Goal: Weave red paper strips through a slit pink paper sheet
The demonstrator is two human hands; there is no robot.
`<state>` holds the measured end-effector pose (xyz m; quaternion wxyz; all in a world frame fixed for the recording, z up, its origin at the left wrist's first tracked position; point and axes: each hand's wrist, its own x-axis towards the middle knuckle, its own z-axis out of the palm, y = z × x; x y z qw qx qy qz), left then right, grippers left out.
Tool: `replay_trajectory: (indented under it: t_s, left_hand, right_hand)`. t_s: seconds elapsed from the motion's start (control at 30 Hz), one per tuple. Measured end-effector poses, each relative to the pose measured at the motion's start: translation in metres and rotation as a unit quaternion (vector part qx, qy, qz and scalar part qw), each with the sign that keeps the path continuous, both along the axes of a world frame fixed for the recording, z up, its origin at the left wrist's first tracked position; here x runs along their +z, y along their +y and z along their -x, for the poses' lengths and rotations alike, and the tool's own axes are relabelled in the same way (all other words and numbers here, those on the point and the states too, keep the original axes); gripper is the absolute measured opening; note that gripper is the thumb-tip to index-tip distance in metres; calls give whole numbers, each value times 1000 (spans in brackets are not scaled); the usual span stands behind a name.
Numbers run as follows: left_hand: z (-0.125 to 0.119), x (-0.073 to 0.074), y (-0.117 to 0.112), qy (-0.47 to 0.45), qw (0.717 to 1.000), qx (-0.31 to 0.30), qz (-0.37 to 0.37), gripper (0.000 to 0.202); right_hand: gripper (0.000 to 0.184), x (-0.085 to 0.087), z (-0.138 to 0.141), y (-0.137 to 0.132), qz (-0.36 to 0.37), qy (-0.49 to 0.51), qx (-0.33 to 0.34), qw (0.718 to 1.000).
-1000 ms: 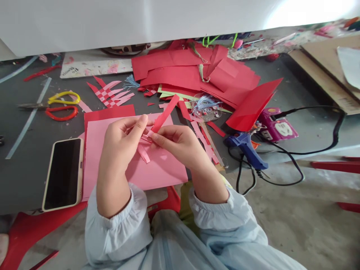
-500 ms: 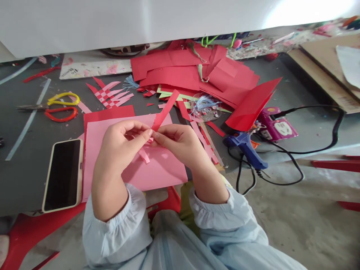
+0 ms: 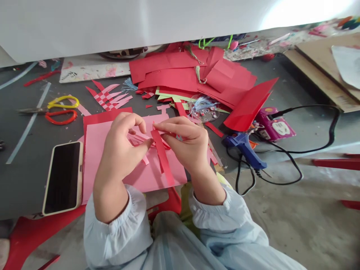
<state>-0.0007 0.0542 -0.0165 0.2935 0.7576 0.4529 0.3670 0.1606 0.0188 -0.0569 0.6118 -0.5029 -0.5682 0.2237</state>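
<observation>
My right hand (image 3: 188,144) pinches the top end of a red paper strip (image 3: 163,157), which hangs down toward me over a pink paper sheet (image 3: 146,176). My left hand (image 3: 119,150) is curled beside it, fingertips gripping a small bunch of pink paper strips (image 3: 140,140) where the red strip crosses them. Both hands hover just above the pink sheet, which lies on a red sheet (image 3: 107,114) on the grey table (image 3: 25,172).
A phone (image 3: 63,176) lies left of the pink sheet. Scissors (image 3: 53,108) and a woven pink-and-red piece (image 3: 109,96) lie further back left. A pile of red paper (image 3: 197,77) sits behind. To the right are a blue glue gun (image 3: 246,150), its black cable (image 3: 312,150) and a purple box (image 3: 274,125).
The red strip pointed up and away before; now my right hand has swung it over so it hangs down toward me across the pink strips. The view shifted slightly.
</observation>
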Motion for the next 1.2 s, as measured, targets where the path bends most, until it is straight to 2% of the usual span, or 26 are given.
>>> replay_trajectory:
  t_s: [0.33,0.6,0.97,1.1,1.2]
  left_hand:
    - [-2,-1,0,-52,998,-34,-21,26]
    - [-2,6,-2,-17,1000,-17,7,23]
    - [-2,7,-3,-18,1000,-19,14,21]
    - [-3,8,-4,-32,999,-14,24,18]
    - [-3,9,-5,-74,997,-24,29,22]
  right_hand:
    - [32,-1,-1,2,-35,-43,-15,998]
    - [28,4,-1,-2,10,-19,-12,1000]
    - [32,3,0,-1,3,23,-6,1000]
    - [35,0,-1,-1,14,27,-11,999]
    - [29,0,-1,0,22,-8,4,1000]
